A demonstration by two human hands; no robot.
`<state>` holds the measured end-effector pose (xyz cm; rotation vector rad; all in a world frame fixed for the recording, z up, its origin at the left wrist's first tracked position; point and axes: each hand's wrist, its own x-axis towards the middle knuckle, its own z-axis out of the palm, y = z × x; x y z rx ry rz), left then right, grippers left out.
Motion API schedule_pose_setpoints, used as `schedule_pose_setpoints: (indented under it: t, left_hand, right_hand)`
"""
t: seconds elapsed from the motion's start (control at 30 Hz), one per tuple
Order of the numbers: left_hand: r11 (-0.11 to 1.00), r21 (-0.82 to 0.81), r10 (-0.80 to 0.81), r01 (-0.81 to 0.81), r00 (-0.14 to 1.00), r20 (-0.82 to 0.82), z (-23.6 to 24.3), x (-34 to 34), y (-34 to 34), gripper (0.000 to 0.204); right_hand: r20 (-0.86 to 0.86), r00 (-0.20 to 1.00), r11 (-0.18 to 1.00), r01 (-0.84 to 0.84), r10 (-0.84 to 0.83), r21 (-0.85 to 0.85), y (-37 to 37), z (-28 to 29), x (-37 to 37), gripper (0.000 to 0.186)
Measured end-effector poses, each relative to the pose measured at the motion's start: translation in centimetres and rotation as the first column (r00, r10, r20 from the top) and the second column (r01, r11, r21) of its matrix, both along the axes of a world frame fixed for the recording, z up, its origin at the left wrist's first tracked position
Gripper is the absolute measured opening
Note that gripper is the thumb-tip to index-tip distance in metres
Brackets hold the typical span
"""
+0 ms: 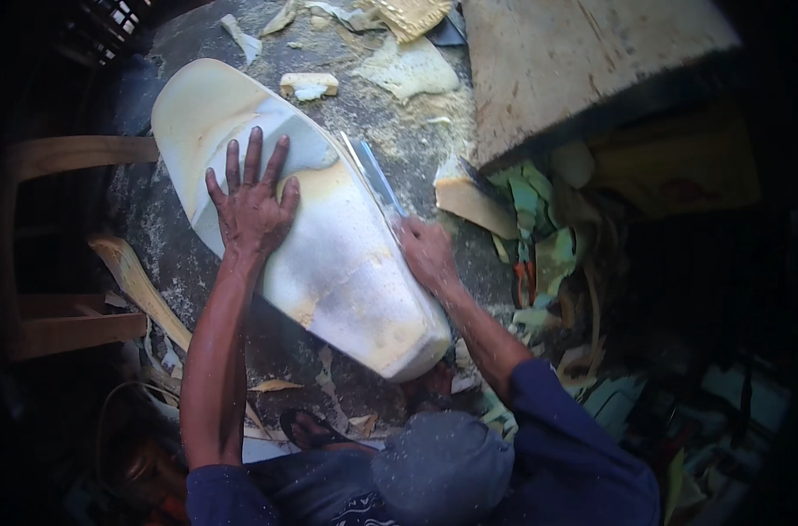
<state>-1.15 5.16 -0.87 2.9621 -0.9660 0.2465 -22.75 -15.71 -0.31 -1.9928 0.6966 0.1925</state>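
A long, pale foam seat pad point(346, 245), stained yellowish, lies aslant on the dusty floor in front of me. My left hand point(254, 206) presses flat on its upper half with the fingers spread. At the pad's right edge, my right hand point(423, 250) is closed around the near end of a long, thin knife-like blade point(380, 175). The blade points away from me alongside the foam. Its handle is hidden in my fist. Whether the blade touches the foam, I cannot tell.
Foam scraps point(408, 68) and crumbs litter the floor at the far side. A foam wedge point(473, 202) and orange-handled pliers point(524, 272) lie to the right, below a wooden tabletop point(592, 70). A wooden frame point(74, 158) stands at left.
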Motion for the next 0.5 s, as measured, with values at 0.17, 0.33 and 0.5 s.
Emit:
schedule_pose_setpoints:
  t: [0.17,0.33,0.5]
  left_hand:
    - [0.999,-0.019,-0.029,0.029,1.000,0.011,-0.5,0.0,0.2,0.065]
    - [1.000,0.009,-0.018,0.018,1.000,0.015,-0.5,0.1,0.0,0.065]
    - [0.999,0.050,-0.015,0.014,1.000,0.012,0.0,-0.1,0.0,0.065]
  right_hand:
    - [-0.118,0.986,0.983,-0.132,0.118,-0.126,2.2,7.4,-14.1,0.044]
    - [-0.176,0.984,0.998,-0.026,0.016,-0.051,0.8,3.3,-5.3,0.040]
    - [0.298,0.953,0.993,0.074,-0.045,-0.088,-2.5,-0.7,2.6,0.044]
